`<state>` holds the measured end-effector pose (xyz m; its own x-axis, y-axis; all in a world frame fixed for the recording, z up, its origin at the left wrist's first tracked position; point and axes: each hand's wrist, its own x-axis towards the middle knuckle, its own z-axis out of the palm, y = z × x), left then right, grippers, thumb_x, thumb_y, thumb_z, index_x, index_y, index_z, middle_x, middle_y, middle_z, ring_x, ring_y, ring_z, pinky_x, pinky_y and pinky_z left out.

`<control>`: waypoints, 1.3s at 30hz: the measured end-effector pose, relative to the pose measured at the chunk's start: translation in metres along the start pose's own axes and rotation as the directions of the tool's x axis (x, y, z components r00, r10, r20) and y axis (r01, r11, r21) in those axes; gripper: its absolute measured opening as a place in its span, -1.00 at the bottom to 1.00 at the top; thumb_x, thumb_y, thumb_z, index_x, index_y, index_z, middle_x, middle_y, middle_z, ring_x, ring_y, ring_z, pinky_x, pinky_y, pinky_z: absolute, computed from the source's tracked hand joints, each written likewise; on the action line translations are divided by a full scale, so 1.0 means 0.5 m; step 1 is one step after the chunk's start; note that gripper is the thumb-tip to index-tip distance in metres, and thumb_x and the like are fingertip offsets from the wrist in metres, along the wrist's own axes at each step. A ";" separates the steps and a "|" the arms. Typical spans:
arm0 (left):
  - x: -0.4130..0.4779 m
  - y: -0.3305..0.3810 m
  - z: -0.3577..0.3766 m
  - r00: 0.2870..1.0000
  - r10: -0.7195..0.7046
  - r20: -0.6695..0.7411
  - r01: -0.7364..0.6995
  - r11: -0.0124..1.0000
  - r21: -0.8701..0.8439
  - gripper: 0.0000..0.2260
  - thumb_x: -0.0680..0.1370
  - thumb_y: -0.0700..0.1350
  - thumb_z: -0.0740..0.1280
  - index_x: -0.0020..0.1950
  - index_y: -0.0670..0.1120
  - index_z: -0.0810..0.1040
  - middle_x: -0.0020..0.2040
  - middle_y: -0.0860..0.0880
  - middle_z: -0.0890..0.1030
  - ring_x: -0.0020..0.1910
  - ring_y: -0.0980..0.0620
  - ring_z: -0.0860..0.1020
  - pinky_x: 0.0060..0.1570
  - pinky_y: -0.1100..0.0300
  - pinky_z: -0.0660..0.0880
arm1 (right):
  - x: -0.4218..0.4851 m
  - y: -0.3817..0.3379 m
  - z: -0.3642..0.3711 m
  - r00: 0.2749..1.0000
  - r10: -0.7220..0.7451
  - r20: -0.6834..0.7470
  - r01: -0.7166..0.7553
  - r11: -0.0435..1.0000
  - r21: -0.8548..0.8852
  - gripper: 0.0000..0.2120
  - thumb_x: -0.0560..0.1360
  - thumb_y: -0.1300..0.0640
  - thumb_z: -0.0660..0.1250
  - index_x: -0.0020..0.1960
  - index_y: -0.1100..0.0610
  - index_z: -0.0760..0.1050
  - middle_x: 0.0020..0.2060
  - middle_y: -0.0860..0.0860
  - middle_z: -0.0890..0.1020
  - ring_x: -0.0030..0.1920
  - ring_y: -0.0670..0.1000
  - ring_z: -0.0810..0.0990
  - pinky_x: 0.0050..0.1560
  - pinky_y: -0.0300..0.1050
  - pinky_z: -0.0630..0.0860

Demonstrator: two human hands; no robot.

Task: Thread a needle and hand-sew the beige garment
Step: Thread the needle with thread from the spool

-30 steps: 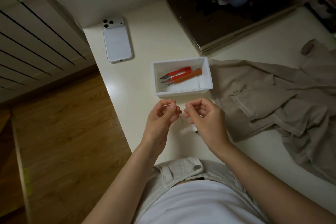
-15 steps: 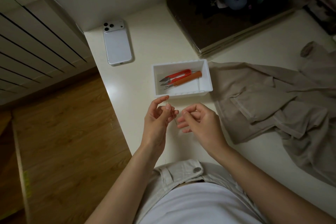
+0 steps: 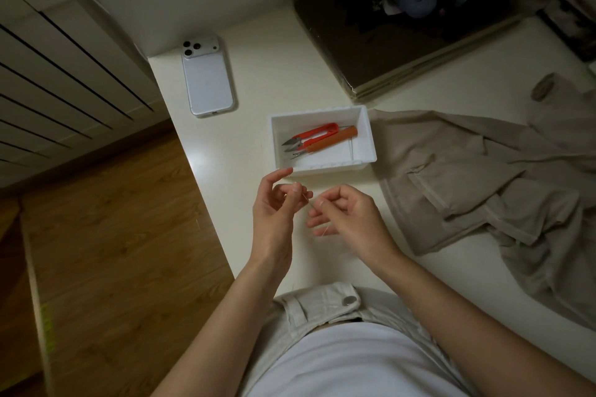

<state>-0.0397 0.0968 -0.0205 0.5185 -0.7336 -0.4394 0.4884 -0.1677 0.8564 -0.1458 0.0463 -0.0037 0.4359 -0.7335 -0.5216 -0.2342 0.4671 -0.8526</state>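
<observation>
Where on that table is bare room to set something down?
Bare table between phone and tray, and behind the tray up to the brown board. Crowded: garment covers the right side; left hand and right hand hover before the tray.

Single head-worn view, looking steeply down, close above table [image 3: 258, 74] edge

Left hand [image 3: 274, 213], right hand [image 3: 350, 219], pinching fingers [image 3: 295, 187] close

The table [image 3: 258, 80] has a smooth, glossy cream top. The tray [image 3: 371, 138] at centre is glossy white plastic. The snips [image 3: 309, 138] have orange plastic handles and metal blades. The garment [image 3: 467, 187] at right is matt beige woven cloth. The floor [image 3: 113, 235] at left shows wood grain. The needle [image 3: 308, 201] is thin metal, and the thread [image 3: 325, 230] is fine and pale.
</observation>
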 end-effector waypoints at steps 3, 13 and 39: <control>-0.001 0.000 0.001 1.000 0.016 -0.001 -0.016 1.000 0.012 -0.77 0.55 -0.29 0.29 0.14 -0.03 0.46 -0.26 -0.01 0.57 -0.18 0.05 0.59 0.08 0.11 0.52 | 0.001 -0.004 -0.004 0.999 -0.031 -0.029 0.031 0.999 -0.010 -0.93 0.54 0.30 0.28 -0.12 0.22 0.49 -0.34 0.03 0.62 -0.36 -0.09 0.63 -0.31 -0.26 0.56; 0.001 0.002 -0.001 1.000 0.011 -0.026 -0.010 1.000 0.029 -0.87 0.50 -0.25 0.36 -0.03 -0.13 0.45 -0.25 -0.03 0.60 -0.22 0.09 0.59 -0.03 0.26 0.52 | 0.010 -0.005 -0.010 0.997 -0.040 -0.069 0.039 0.999 -0.019 -0.92 0.55 0.29 0.28 -0.12 0.22 0.49 -0.30 0.04 0.63 -0.39 -0.16 0.57 -0.35 -0.32 0.51; -0.005 0.019 0.009 0.991 -0.122 0.055 0.101 0.950 0.294 -0.92 0.49 -0.21 0.41 -0.19 -0.07 0.61 -0.25 -0.02 0.61 -0.21 0.12 0.54 -0.10 0.33 0.47 | 0.018 -0.038 -0.025 0.898 -0.395 -0.195 0.359 0.913 -0.195 -0.87 0.49 0.26 0.37 -0.16 0.06 0.55 -0.29 -0.02 0.62 -0.25 -0.08 0.62 -0.30 -0.24 0.58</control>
<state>-0.0397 0.0940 -0.0098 0.4159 -0.7426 -0.5250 0.3099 -0.4270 0.8495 -0.1482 0.0245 0.0072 0.3142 -0.9393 -0.1375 -0.2269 0.0664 -0.9716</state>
